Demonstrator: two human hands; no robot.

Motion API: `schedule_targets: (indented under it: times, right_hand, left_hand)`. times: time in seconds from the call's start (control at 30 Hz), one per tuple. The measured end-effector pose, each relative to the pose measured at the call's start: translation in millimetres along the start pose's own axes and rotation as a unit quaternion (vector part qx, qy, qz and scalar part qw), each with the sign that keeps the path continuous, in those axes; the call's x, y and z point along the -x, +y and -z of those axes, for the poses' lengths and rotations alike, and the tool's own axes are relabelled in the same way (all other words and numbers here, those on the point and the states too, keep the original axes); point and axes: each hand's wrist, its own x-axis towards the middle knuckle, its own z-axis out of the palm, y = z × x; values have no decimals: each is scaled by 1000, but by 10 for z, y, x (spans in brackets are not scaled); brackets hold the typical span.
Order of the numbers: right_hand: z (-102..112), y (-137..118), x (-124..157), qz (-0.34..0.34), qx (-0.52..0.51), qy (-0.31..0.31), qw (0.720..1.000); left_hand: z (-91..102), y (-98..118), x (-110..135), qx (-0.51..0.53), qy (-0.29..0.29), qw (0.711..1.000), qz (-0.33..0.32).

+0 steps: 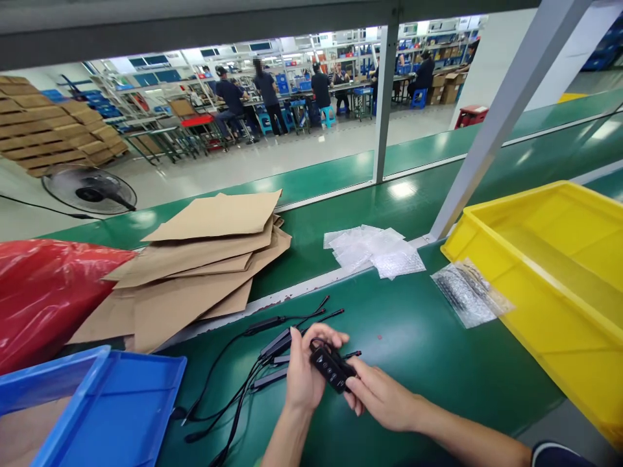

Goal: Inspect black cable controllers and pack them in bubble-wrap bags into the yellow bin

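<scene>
A small black cable controller (331, 368) with light button marks on its face is held between my two hands above the green work surface. My left hand (305, 370) cradles it from the left, thumb raised and fingers curled behind a loop of its black cable. From the right, my right hand (382, 394) pinches its lower end between thumb and fingers. Just left of my hands lie several more black cables (243, 383) with slim inline boxes and red-tipped connectors. The far side of the controller is hidden by my fingers.
Flat brown cardboard sheets (204, 259) and clear bubble bags (377, 250) lie beyond my hands. A filled bubble bag (470, 292) rests against the yellow bin (525, 259). At left are a blue bin (121, 402) and a red bag (48, 292). Metal posts (384, 104) rise from the bench.
</scene>
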Motion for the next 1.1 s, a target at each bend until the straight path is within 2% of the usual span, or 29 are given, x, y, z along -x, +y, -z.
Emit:
schedule_targets:
  times: [0.07,0.13,0.27,0.37,0.47,0.67,0.73,0.8,0.97,1.03,1.1]
  right_hand:
    - [167,6,117,1,-27,46,999]
    - [323,20,224,3,-52,90,995]
    - [524,49,359,4,-72,144,987]
    - [570,61,397,6,-71,154,985]
    - [584,72,407,7,-75,153,985]
    - [594,101,349,4,-103,147,984]
    - [572,102,317,5,-117,140,983]
    - [539,100,295,8,-122,128,984]
    - [481,106,325,18,-100,124,987]
    - [480,107,353,21,-95,138,986]
    - [490,103,373,23,-96,150,984]
  left_hand:
    - [-117,17,-301,-91,-16,996,-16]
    - [-243,-66,-668,-249,5,967,-49]
    - [-557,-475,-1339,-373,-1,927,-35]
    - [-784,-751,-1626,-435,23,899,-43]
    - [-880,-796,-1704,-468,23,882,-54]
    - [-652,-348,-1473,-483,42,868,-107]
    - [-608,-286,-1422,-492,35,864,-100]
    - [-633,-361,-1434,-500,5,864,-62]
    - [-881,-850,-1629,-493,-59,866,58]
    - [-966,-957,-1693,-489,-59,868,65]
    - [-995,-931,-1701,-485,-52,872,42]
